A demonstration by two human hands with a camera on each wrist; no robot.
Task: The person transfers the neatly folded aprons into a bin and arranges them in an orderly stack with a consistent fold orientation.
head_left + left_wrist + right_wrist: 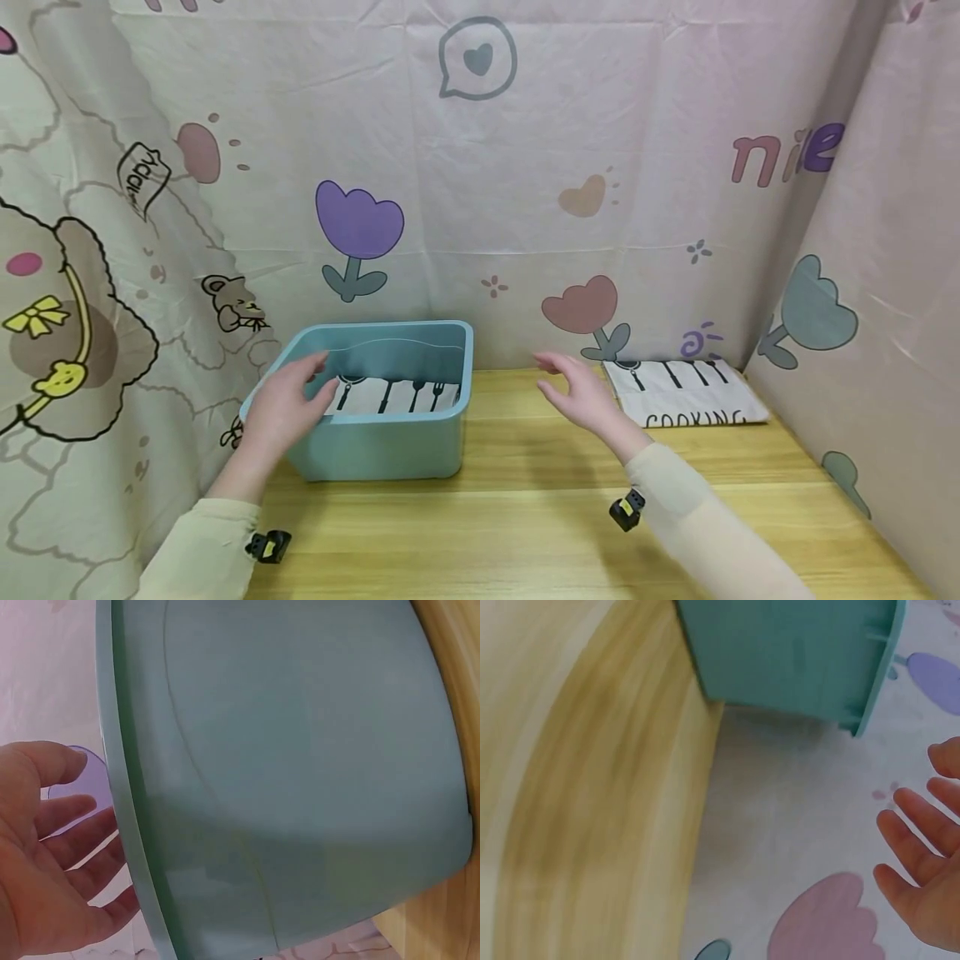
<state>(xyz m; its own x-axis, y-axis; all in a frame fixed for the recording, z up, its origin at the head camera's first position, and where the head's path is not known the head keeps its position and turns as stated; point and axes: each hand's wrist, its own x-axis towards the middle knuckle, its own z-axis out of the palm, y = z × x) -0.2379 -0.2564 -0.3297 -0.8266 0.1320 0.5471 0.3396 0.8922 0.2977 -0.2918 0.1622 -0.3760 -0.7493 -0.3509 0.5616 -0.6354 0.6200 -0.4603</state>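
A light blue plastic bin (382, 450) stands on the left part of the wooden table. Inside it lies a folded white cloth (400, 396) printed with black kitchen utensils. My left hand (288, 404) hovers over the bin's left front side, fingers loosely bent with nothing in them; in the left wrist view they overlap the bin's rim (129, 810). Off to the right of the bin, my right hand (581, 396) is held above the table, its fingers apart and relaxed. Just beyond that hand lies a second folded white cloth (690, 400), marked "COOKING", near the back right.
The wooden table (510, 533) runs up to a printed curtain (480, 183) at the back. More of this curtain hangs along the left and right sides. Each sleeve carries a small black wrist camera (627, 509).
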